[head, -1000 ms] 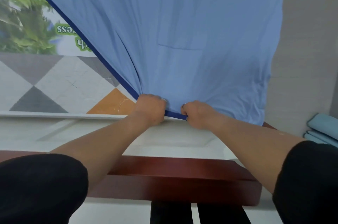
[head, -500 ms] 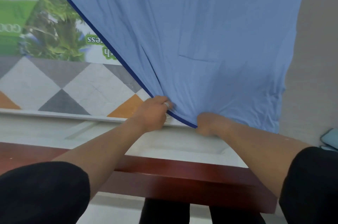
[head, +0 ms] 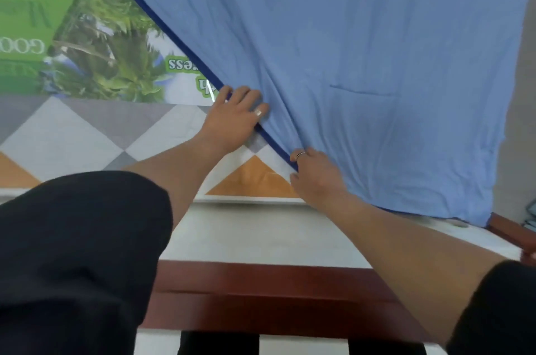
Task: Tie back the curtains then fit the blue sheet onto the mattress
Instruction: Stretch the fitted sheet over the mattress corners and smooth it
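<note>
Mattress (head: 72,137) bears blue sheet (head: 348,50), hem (head: 274,143) diagonal (up-left); left hand (head: 235,119) flat, right hand (head: 316,175) pinching it.

right hand (head: 317,177) partly under blue sheet (head: 362,50)

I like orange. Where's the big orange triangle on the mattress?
Head view: the orange triangle sits at the mattress's near edge, just left of the right hand and below the left hand.

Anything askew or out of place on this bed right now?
Yes, the blue sheet lies askew. Its dark hem runs diagonally across the mattress, so the printed left part is uncovered. The left hand and right hand are both at that hem.
</note>
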